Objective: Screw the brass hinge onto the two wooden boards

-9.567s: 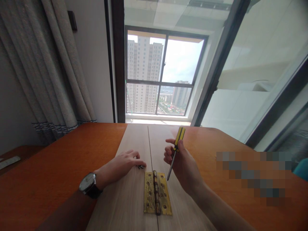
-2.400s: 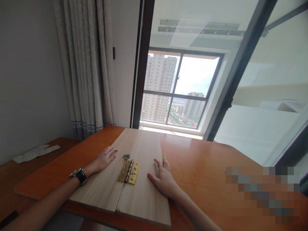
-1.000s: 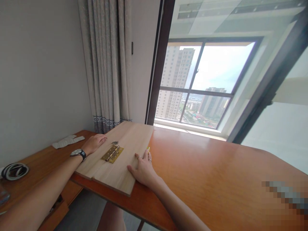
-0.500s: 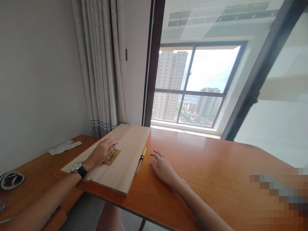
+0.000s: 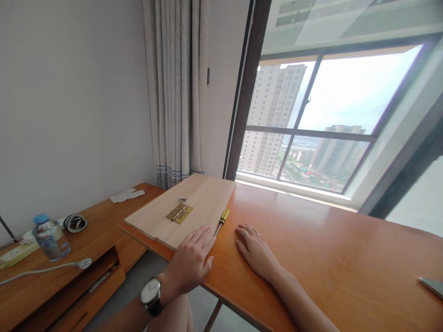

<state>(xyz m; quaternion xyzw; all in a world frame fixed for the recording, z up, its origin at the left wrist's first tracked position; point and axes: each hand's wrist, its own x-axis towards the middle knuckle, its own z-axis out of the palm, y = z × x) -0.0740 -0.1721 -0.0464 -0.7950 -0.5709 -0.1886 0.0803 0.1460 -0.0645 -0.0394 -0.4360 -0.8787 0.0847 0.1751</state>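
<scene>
My left hand (image 5: 194,256), with a watch (image 5: 151,291) on its wrist, lies over the near right corner of a pale wooden board (image 5: 204,196). Its fingers are stretched out and it holds nothing. Just beyond the fingertips is a screwdriver (image 5: 224,216) with a yellow and black handle, beside the board's right edge. A brass hinge (image 5: 179,213) lies opened flat on the board, and a few small screws (image 5: 182,200) sit behind it. My right hand (image 5: 258,249) rests flat on the table (image 5: 332,258), right of the screwdriver, fingers extended, holding nothing.
On the low wooden cabinet (image 5: 100,216) to the left stand a water bottle (image 5: 51,240), a coiled cable (image 5: 75,223), a plug (image 5: 84,263), a power strip (image 5: 19,255) and white paper (image 5: 127,195). A dark flat object (image 5: 431,287) lies at the table's right.
My left hand has drawn back from the hinge to the board's near right corner, uncovering the hinge and screws. My right hand stays on the table. The view has turned left.
</scene>
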